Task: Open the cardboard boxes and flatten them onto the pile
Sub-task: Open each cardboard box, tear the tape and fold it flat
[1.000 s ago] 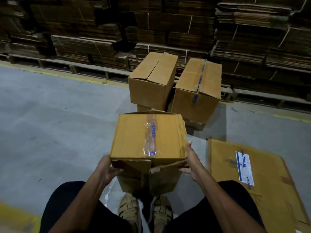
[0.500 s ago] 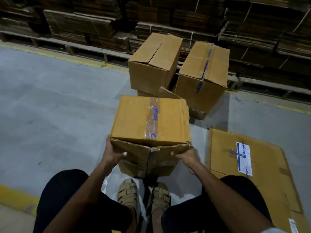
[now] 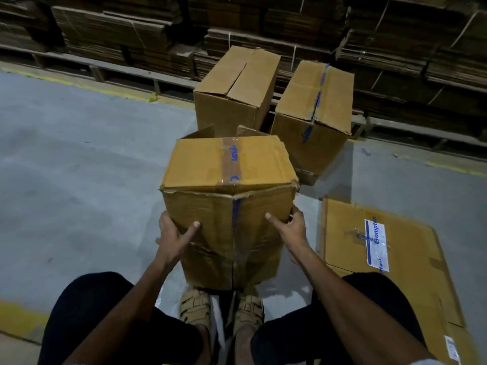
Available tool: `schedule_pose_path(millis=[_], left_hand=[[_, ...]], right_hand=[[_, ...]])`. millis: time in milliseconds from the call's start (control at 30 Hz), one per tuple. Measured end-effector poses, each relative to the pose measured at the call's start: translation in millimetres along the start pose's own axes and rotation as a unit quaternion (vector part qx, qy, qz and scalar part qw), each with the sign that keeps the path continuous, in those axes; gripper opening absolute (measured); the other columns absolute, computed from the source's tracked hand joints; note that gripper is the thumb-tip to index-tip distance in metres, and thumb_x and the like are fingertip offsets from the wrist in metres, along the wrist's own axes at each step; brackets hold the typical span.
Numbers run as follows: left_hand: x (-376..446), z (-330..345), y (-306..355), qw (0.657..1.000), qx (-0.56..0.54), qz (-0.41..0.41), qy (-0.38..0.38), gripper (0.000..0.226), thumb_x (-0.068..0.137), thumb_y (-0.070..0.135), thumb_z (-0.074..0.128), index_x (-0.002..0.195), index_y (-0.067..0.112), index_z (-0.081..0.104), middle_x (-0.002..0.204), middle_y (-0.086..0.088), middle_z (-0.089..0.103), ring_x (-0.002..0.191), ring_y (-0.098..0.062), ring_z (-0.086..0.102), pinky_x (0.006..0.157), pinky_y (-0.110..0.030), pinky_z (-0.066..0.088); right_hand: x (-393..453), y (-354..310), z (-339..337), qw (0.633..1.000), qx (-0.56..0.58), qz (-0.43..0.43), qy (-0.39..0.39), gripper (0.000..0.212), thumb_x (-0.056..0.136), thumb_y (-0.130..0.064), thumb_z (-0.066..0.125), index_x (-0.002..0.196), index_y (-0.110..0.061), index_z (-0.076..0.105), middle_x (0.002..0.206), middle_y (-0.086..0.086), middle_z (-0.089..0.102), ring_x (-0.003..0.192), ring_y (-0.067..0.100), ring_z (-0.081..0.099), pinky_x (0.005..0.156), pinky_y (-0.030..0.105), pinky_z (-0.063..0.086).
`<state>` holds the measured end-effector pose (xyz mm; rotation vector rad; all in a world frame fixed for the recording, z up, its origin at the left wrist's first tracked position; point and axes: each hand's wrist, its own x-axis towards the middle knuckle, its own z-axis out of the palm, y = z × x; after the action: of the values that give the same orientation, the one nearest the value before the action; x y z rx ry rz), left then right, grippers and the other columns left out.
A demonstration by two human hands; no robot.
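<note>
From the head view, you've got the taped box (image 3: 226, 196) dead centre, held just above your sandals (image 3: 222, 309), with its taped top tipped away from you and the near face toward you. Your left hand (image 3: 175, 237) grips the near left edge, thumb laid flat across the front panel, fingers wrapped round the side out of sight. Your right hand (image 3: 288, 229) mirrors it on the near right edge, thumb pointing in across the panel, fingers curled behind the corner. At the far end of the box, loose flaps (image 3: 203, 131) stick up. At 12 o'clock, two more closed boxes sit on the floor side by side: the plain box (image 3: 234, 90) on the left, the blue-taped box (image 3: 313, 111) on the right. At 3 o'clock lies the flattened pile (image 3: 411, 291), flat on the grey floor (image 3: 79, 180), a white label on its top sheet. Strapped cardboard stacks (image 3: 395, 48) line the back wall.
</note>
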<state>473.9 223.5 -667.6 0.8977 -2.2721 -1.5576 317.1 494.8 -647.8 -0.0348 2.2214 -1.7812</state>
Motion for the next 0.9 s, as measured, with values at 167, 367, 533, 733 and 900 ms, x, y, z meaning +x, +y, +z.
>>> schedule_pose_path(millis=[167, 367, 533, 733, 900], left_hand=[[-11, 4, 50, 0.997, -0.042, 0.020, 0.068, 0.082, 0.067, 0.083, 0.061, 0.120, 0.027, 0.032, 0.126, -0.004, 0.049, 0.117, -0.022, 0.053, 0.084, -0.032, 0.054], [12, 0, 78, 0.991, 0.014, 0.023, 0.134, 0.078, 0.070, 0.084, 0.062, 0.116, 0.025, 0.042, 0.118, -0.003, 0.055, 0.107, -0.023, 0.057, 0.087, -0.047, 0.055], [17, 8, 70, 0.996, -0.006, 0.026, 0.083, 0.082, 0.082, 0.071, 0.062, 0.141, 0.019, 0.039, 0.134, -0.004, 0.054, 0.118, -0.023, 0.055, 0.093, -0.039, 0.051], [4, 4, 35, 0.990, 0.035, -0.022, 0.135, 0.089, 0.076, 0.085, 0.051, 0.142, 0.025, 0.040, 0.135, -0.005, 0.056, 0.123, -0.030, 0.053, 0.105, -0.053, 0.043], [-19, 4, 8, 0.970, -0.053, -0.200, 0.130, 0.110, 0.072, 0.096, 0.032, 0.143, 0.013, 0.039, 0.140, -0.021, 0.051, 0.124, -0.041, 0.052, 0.104, -0.052, 0.042]], right_hand=[[-3, -51, -9, 0.990, -0.063, -0.097, 0.087, 0.078, 0.070, -0.074, 0.074, 0.121, -0.015, 0.065, 0.118, 0.004, 0.050, 0.107, 0.018, 0.056, 0.089, 0.033, 0.050], [-4, -41, -17, 0.990, -0.076, -0.079, 0.090, 0.087, 0.078, -0.060, 0.078, 0.148, -0.024, 0.044, 0.140, -0.001, 0.047, 0.127, 0.018, 0.050, 0.102, 0.042, 0.049], [11, -30, -12, 0.992, -0.098, -0.030, 0.068, 0.109, 0.063, -0.084, 0.067, 0.151, -0.027, 0.037, 0.148, 0.000, 0.043, 0.133, 0.022, 0.046, 0.108, 0.051, 0.046], [-2, 18, 0, 0.991, -0.081, 0.083, 0.062, 0.108, 0.058, -0.100, 0.054, 0.135, -0.025, 0.054, 0.126, 0.000, 0.067, 0.115, 0.026, 0.064, 0.099, 0.050, 0.053], [-16, 34, 7, 0.988, -0.081, 0.108, 0.068, 0.100, 0.061, -0.102, 0.049, 0.124, -0.024, 0.059, 0.118, 0.001, 0.069, 0.109, 0.027, 0.064, 0.098, 0.050, 0.051]])
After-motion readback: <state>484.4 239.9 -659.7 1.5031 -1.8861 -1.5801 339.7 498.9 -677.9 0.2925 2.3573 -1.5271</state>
